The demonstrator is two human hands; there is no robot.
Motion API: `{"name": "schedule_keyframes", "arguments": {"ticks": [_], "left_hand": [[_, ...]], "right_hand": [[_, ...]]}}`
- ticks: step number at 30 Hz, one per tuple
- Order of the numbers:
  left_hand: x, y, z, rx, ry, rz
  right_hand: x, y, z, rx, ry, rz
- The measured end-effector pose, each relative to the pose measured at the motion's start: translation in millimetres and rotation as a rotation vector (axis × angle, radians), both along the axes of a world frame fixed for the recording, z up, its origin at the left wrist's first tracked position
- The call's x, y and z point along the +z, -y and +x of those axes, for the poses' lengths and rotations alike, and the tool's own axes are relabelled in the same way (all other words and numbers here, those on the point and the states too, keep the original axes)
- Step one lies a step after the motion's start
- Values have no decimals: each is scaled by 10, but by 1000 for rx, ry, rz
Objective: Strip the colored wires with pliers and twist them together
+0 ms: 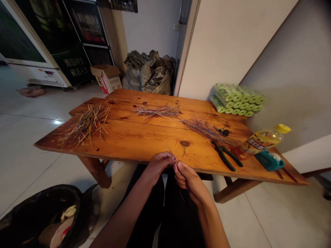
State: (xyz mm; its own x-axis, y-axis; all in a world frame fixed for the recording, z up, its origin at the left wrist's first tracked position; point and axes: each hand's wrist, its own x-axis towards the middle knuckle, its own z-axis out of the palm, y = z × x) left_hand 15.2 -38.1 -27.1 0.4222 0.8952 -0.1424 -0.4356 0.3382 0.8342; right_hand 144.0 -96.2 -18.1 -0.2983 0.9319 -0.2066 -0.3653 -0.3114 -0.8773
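At the front edge of the wooden table (124,134), my left hand (162,162) and my right hand (185,174) meet fingertip to fingertip. Both are closed in a pinch on thin wires (176,161), whose ends stick up above the fingers and hang below my right hand. Just beyond them lies a small tuft of short wire pieces (184,150). Further back are a bundle of pale and reddish wires (156,111), a purplish bundle (203,128) to the right, and a larger yellowish heap (86,125) on the left.
Dark-handled pliers (224,156), a drink bottle (261,141) with a yellow cap and a teal tape dispenser (269,160) lie on the right. Green-wrapped rolls (236,99) are stacked at the back right. A black-lined bin (74,196) stands at lower left.
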Motion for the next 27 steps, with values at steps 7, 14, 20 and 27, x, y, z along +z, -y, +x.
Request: {"name": "schedule_keyframes", "arguments": {"ticks": [7,14,20,27], "left_hand": [[0,16,9,351,55,8],[-163,179,65,67,-156,134],[-269,118,7,216,15,-65],[-392,-15,-76,320,277,-246]], "right_hand": [[-61,-25,-95,-93,-113,-24],[-165,41,-154,-172,-137,-72],[-115,149,-52,-137,-24,-89],[101,285,481,-320,41,-53]]}}
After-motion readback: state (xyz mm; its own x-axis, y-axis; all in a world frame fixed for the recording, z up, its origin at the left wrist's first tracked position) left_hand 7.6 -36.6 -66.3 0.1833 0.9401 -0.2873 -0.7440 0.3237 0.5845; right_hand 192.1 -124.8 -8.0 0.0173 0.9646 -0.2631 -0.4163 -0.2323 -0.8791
